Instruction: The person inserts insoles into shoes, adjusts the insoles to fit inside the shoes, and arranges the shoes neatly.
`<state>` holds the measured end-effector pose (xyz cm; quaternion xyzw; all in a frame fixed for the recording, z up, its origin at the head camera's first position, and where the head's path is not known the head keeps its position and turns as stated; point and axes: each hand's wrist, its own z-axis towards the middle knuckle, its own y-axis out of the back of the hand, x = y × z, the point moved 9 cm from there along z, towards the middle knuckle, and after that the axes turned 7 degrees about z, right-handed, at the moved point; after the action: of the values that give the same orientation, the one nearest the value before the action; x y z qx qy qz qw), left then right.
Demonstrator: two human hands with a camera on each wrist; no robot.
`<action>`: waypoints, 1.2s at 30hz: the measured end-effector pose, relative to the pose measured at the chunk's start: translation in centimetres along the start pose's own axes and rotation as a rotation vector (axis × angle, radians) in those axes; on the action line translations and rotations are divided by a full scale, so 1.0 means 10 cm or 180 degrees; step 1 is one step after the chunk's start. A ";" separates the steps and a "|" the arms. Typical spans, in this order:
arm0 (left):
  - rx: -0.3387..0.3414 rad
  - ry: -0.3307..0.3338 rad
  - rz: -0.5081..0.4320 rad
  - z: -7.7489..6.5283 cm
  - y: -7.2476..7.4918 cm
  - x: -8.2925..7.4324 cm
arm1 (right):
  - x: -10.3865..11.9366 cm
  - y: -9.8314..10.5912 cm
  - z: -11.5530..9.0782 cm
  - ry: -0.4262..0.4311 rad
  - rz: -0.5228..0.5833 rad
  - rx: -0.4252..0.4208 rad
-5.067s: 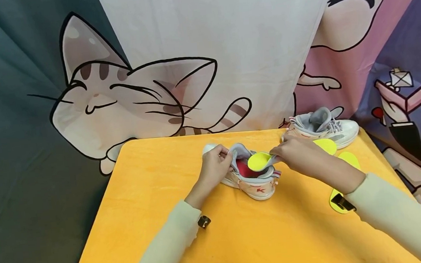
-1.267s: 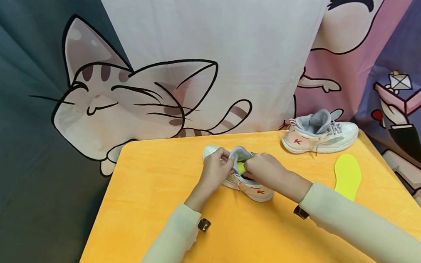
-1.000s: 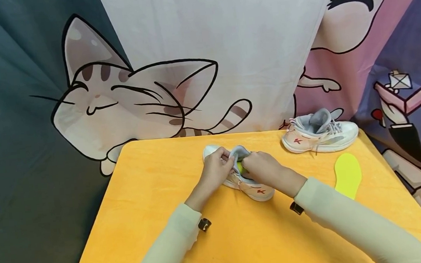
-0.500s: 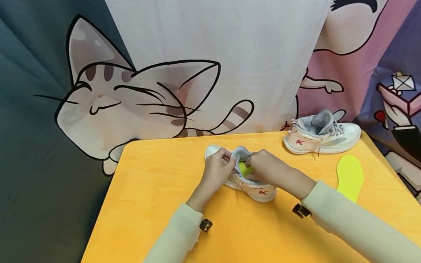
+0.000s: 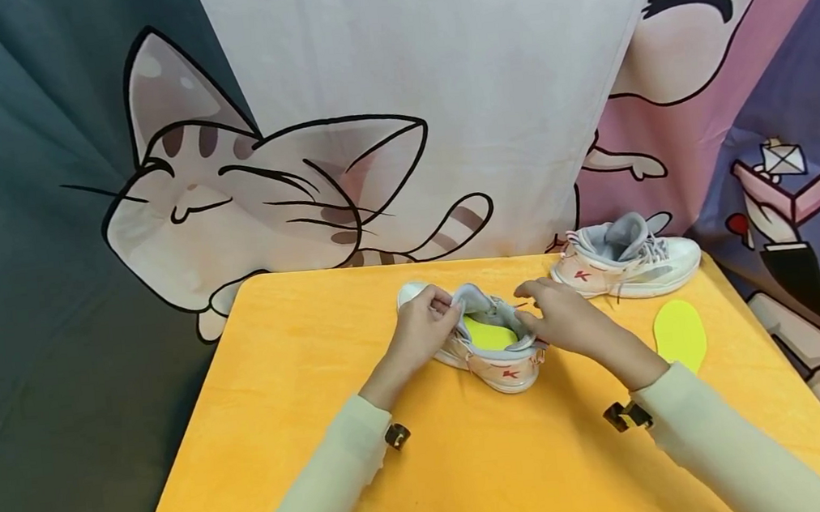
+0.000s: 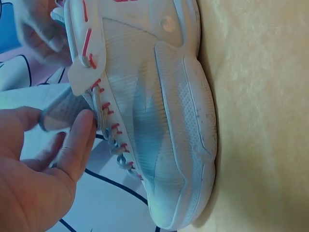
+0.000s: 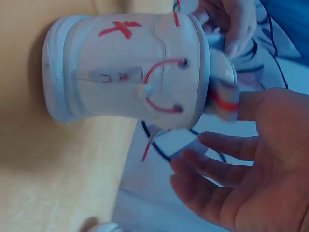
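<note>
On my feed, yellow tabletop stretches from the near side to the nearer shoe, where the left hand pinches the tongue and the right hand, fingers loosely spread and gripping nothing, is beside the heel tab. A lime insole lies inside that shoe, between both hands; a red K-like mark shows near its heel. Off right, a second insole lies near the other shoe, close to the tabletop's far corner.

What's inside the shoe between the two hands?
A yellow insole lies inside the shoe, its heel end visible through the opening. The shoe's front part hides its forward end; whatever is beneath the insole is covered.
</note>
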<state>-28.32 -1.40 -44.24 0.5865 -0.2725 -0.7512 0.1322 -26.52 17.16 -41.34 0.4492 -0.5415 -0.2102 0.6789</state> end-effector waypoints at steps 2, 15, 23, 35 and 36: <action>0.0055 -0.0068 -0.0028 0.02 0.01 0.01 | -0.13 -0.03 -0.03 -0.0197 0.0288 0.0140; -0.0225 0.0554 0.0728 0.25 0.37 0.70 | -0.29 -0.31 -0.21 -0.0570 0.1459 0.0762; -0.0042 0.0981 0.0854 0.29 0.29 0.98 | -0.23 -0.38 -0.20 -0.0579 0.1944 0.0830; -0.0214 0.1075 0.0890 0.19 0.33 1.01 | -0.30 -0.21 -0.03 -0.0581 0.1438 0.0641; -0.0229 0.1076 0.0885 0.18 0.34 1.01 | -0.31 -0.18 -0.02 -0.0557 0.1405 0.0645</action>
<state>-33.21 -8.90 -50.20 0.6558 -0.2977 -0.6259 0.2991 -26.98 18.67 -44.55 0.3660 -0.7014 -0.0396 0.6104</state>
